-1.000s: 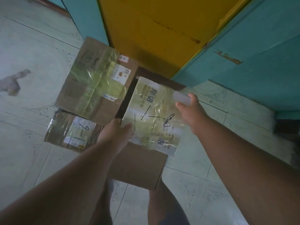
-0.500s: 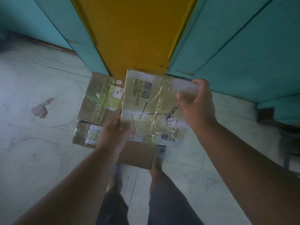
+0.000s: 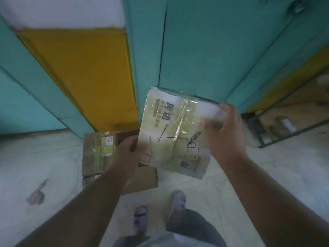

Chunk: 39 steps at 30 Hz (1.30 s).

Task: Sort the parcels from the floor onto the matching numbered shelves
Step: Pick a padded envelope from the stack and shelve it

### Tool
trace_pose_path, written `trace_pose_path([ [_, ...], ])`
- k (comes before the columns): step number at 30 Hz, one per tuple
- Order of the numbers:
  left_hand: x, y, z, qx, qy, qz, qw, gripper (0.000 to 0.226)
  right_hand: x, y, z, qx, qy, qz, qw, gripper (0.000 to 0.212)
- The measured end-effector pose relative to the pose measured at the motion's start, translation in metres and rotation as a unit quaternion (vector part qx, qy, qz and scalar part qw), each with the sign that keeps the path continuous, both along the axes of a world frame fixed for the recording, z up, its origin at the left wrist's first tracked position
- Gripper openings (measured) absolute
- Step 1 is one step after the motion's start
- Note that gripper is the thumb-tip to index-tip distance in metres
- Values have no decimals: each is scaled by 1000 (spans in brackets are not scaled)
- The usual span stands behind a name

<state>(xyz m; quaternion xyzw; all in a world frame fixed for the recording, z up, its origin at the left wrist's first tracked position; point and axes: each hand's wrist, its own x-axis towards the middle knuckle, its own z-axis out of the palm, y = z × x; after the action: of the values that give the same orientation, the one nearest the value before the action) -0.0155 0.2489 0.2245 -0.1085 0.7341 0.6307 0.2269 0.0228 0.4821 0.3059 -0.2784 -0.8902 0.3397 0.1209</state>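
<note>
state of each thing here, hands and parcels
taped parcel marked 1-8: lifted off the floor, held by both hands
left hand: grip on its left edge
right hand: grip on its upper right corner
cardboard parcels: lying on the floor

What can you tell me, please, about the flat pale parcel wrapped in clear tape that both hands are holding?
The flat pale parcel wrapped in glossy clear tape is a thin, roughly rectangular packet with printed characters and a handwritten black mark reading about "1-8". It is held in the air above the tiled floor, tilted, face toward the camera. The left hand pinches its lower left edge; the right hand grips its upper right corner near a white label. Nothing else touches it.
</note>
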Motion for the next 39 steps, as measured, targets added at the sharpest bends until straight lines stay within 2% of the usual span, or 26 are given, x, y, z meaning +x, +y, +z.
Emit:
trace_pose_path([
  [6, 29, 91, 39, 1, 71, -111, 991, 14, 82, 93, 46, 18, 41, -87, 995, 53],
  [12, 88, 262, 58, 30, 144, -199, 969, 7, 191, 241, 57, 17, 81, -200, 976, 50],
  [14, 120, 328, 63, 68, 136, -221, 963, 14, 231, 296, 65, 10, 84, -229, 970, 48],
  [16, 151, 389, 64, 95, 107, -251, 957, 9, 270, 349, 75, 8, 79, -261, 962, 48],
  [19, 190, 470, 67, 123, 83, -294, 944, 16, 316, 430, 88, 12, 73, -287, 955, 56],
  [23, 211, 554, 67, 119, 70, -327, 935, 18, 338, 522, 90, 18, 40, -298, 953, 67],
  [28, 192, 656, 54, 102, 95, -358, 923, 17, 331, 625, 67, 9, 6, -306, 952, 70],
  [33, 179, 773, 43, 85, 60, -425, 899, 22, 342, 722, 51, -13, -34, -356, 934, 70],
  [39, 216, 930, 25, 69, 36, -474, 877, 15, 396, 850, 45, 2, -76, -412, 908, 70],
])
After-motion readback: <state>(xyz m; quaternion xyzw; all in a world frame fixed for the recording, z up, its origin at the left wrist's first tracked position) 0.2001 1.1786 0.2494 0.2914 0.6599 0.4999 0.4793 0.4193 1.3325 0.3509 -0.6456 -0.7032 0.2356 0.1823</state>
